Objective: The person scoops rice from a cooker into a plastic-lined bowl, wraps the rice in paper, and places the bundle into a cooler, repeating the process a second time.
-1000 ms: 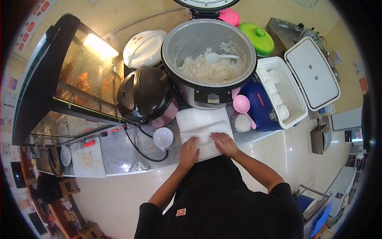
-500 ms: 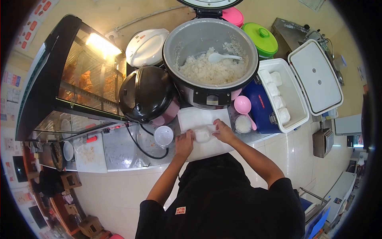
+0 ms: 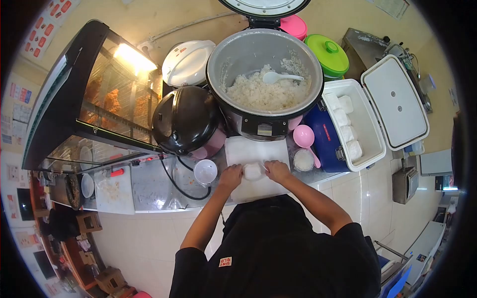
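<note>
A rounded white wrapped packet (image 3: 254,172) lies on white paper sheets (image 3: 256,147) at the counter's front edge. From the left side, my left hand (image 3: 231,177) is closed with its fingers at the packet's wrapping. My right hand (image 3: 277,171) pinches the wrapping's opposite end. What is inside the wrapping cannot be made out clearly. Right of my right hand stand a small bowl of rice (image 3: 304,160) and a pink ladle (image 3: 303,135). A white cup (image 3: 205,171) is left of my left hand.
Behind the sheets, an open rice cooker (image 3: 265,107) holds rice and a white paddle (image 3: 282,77). A blue cooler (image 3: 325,136) at the right contains several white packets (image 3: 348,133). At left are a closed dark cooker (image 3: 186,119), a lit food display case (image 3: 119,94) and a cutting board (image 3: 114,193).
My right hand has lowered slightly and come in against the packet's right end. The wrapping looks drawn closer around the packet. The whole view has shifted a little.
</note>
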A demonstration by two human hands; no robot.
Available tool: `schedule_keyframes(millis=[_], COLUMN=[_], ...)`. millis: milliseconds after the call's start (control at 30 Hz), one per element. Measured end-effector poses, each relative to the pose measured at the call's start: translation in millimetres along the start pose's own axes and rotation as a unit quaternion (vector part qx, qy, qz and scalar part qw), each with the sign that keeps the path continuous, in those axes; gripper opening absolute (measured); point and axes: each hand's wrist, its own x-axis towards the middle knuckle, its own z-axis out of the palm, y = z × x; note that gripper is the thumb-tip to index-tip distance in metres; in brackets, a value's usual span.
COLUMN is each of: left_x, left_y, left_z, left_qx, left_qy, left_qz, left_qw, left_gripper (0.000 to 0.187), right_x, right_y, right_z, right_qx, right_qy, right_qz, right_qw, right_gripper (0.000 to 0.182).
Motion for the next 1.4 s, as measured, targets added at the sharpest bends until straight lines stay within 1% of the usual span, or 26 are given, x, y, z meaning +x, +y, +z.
schedule_keyframes(millis=[100,200,300,400,500,533,567,600,700,733,800,833,900,933,1000,1033,1100,1133,1200,1233,1300,1333,1400], left_x=[-13,-10,7,18,24,24,20,16,0,-7,-20,-22,-31,-30,-19,-18,-17,-20,-26,-25,-26,-26,-26], left_y=[-5,-13,-14,-7,4,-1,-8,-13,3,9,19,20,22,37,69,66,59,59,62,74,98,104,92], left_z=[-11,-13,-11,-16,-28,-23,-17,-13,-35,-47,-69,-72,-75,-85,-98,-91,-78,-76,-75,-86,-107,-105,-88], left_qx=[-0.077,-0.214,-0.181,-0.076,0.069,-0.056,-0.18,-0.302,-0.411,-0.447,-0.515,-0.589,-0.721,-0.748,-0.796,-0.77,-0.713,-0.727,-0.752,-0.784,-0.836,-0.822,-0.865], left_qy=[-0.02,-0.051,-0.074,-0.095,-0.093,-0.105,-0.116,-0.126,-0.097,-0.102,-0.111,-0.137,-0.183,-0.17,-0.145,-0.13,-0.096,-0.088,-0.076,-0.073,-0.072,-0.056,-0.126], left_qz=[0.059,-0.075,-0.108,-0.062,0.042,0.04,0.037,0.033,0.034,0.0,-0.07,-0.082,-0.11,-0.102,-0.08,-0.074,-0.062,-0.093,-0.155,-0.185,-0.244,-0.269,-0.215], left_qw=[0.995,0.973,0.975,0.991,0.992,0.992,0.976,0.945,0.906,0.889,0.847,0.792,0.659,0.634,0.582,0.62,0.692,0.674,0.636,0.589,0.486,0.499,0.435], left_gripper=[0.017,0.017,0.018,0.019,0.017,0.017,0.016,0.016,0.015,0.016,0.019,0.021,0.023,0.023,0.024,0.023,0.022,0.023,0.033,0.037,0.049,0.054,0.053], right_x=[-10,-9,-1,-1,-3,-5,-9,-12,-22,-25,-44,-50,-62,-66,-66,-65,-64,-63,-62,-62,-64,-65,-69], right_y=[13,22,20,-7,-7,-6,-5,-2,13,10,-8,-13,-23,-33,-45,-50,-58,-62,-67,-68,-76,-81,-94], right_z=[6,10,6,-25,-24,-23,-21,-19,-10,-17,-55,-64,-78,-90,-98,-100,-106,-108,-110,-113,-117,-120,-138], right_qx=[0.141,0.223,0.165,0.082,0.1,0.1,0.098,0.097,0.103,0.2,0.387,0.468,0.614,0.628,0.642,0.649,0.641,0.637,0.639,0.64,0.58,0.547,0.46], right_qy=[0.008,0.003,0.007,-0.04,0.002,0.027,0.053,0.078,0.138,0.103,0.029,-0.032,-0.157,-0.17,-0.176,-0.177,-0.151,-0.138,-0.114,-0.098,-0.056,-0.038,-0.039], right_qz=[-0.057,-0.028,0.033,0.101,0.073,0.045,0.017,-0.011,-0.152,-0.144,-0.124,-0.115,-0.091,-0.102,-0.117,-0.124,-0.118,-0.115,-0.11,-0.106,-0.141,-0.157,-0.184], right_qw=[0.988,0.974,0.986,0.991,0.992,0.994,0.994,0.992,0.973,0.964,0.913,0.876,0.768,0.752,0.737,0.73,0.744,0.75,0.752,0.754,0.801,0.822,0.868], right_gripper=[0.015,0.021,0.028,0.033,0.038,0.039,0.041,0.042,0.04,0.036,0.029,0.027,0.022,0.019,0.019,0.02,0.019,0.019,0.02,0.02,0.021,0.022,0.022])
